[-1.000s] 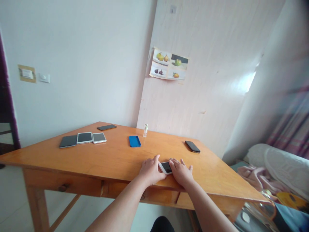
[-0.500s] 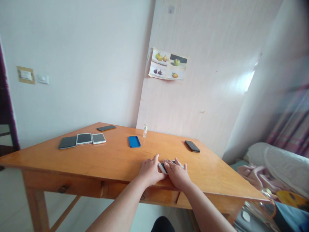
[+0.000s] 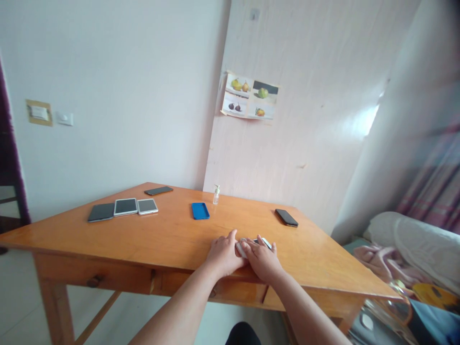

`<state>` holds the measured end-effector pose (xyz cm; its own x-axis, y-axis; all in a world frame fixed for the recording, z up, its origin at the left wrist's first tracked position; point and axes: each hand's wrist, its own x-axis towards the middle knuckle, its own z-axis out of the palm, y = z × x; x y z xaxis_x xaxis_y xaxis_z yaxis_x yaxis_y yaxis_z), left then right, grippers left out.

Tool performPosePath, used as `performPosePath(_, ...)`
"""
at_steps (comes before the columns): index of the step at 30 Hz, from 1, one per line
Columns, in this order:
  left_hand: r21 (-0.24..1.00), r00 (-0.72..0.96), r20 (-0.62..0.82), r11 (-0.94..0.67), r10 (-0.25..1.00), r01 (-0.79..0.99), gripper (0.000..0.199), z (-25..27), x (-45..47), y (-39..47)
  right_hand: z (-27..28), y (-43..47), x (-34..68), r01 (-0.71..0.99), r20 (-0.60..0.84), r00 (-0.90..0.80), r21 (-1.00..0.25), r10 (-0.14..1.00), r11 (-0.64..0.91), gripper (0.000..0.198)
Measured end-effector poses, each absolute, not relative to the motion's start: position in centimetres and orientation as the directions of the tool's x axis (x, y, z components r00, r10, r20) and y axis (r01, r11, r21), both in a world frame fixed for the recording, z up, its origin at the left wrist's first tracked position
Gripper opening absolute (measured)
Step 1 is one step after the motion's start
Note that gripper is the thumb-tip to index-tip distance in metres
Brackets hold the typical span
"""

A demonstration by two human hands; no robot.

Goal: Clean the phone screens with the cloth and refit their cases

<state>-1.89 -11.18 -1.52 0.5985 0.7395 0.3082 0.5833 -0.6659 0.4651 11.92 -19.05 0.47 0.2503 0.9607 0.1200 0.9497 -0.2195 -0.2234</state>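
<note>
Laid out at left on a long orange-brown wooden table [image 3: 172,244]: a dark rectangular tablet [image 3: 101,212], a white-framed tablet [image 3: 125,206], a smaller white-framed device [image 3: 147,206] and, behind, a slim dark phone [image 3: 158,190]. Farther along, a bright blue rectangular case [image 3: 200,211] and a clear plastic pump bottle [image 3: 216,195]. At the near edge, a left hand [image 3: 223,255] clasped around one end of a flat white-edged phone [image 3: 266,242]; across it, a right hand [image 3: 263,260], hiding most of the screen, grip impossible to tell. Seemingly mid-handling, amount finished unclear. Well apart at right, a black rectangular phone [image 3: 286,217], untouched.
</note>
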Motion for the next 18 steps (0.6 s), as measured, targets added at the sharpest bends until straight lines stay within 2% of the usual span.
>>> performPosePath(4,0.465,0.609,0.297,-0.669,0.735,0.58,0.092,-1.4,-2.0,-11.2,0.4,-18.6,14.6,0.864,0.106,0.491,-0.188,0.865,-0.467,0.053)
performPosePath(6,0.466,0.609,0.302,-0.671,0.734,0.577,0.093,-1.4,-2.0,-11.2,0.3,-18.7,14.8,0.842,0.109,0.531,-0.183,0.84,-0.508,0.053)
performPosePath(8,0.461,0.603,0.309,-0.671,0.735,0.581,0.09,-1.5,-1.9,-11.1,0.3,-19.0,13.9,0.864,0.13,0.492,-0.194,0.861,-0.464,0.052)
performPosePath(12,0.453,0.595,0.301,-0.661,0.745,0.599,0.077,-1.5,-1.9,-11.1,0.1,-19.8,11.0,0.944,0.15,0.271,-0.235,0.951,-0.232,0.051)
performPosePath(14,0.457,0.599,0.303,-0.665,0.741,0.591,0.074,-1.5,-1.9,-11.2,0.1,-20.1,10.5,0.958,0.143,0.207,-0.231,0.968,-0.171,0.052)
performPosePath(16,0.459,0.601,0.313,-0.671,0.735,0.582,0.075,-1.4,-2.0,-11.2,0.0,-20.1,11.0,0.956,0.138,0.237,-0.211,0.962,-0.205,0.052)
performPosePath(18,0.459,0.602,0.319,-0.675,0.732,0.578,0.08,-1.4,-2.0,-11.2,0.1,-19.9,12.3,0.928,0.131,0.344,-0.195,0.93,-0.316,0.052)
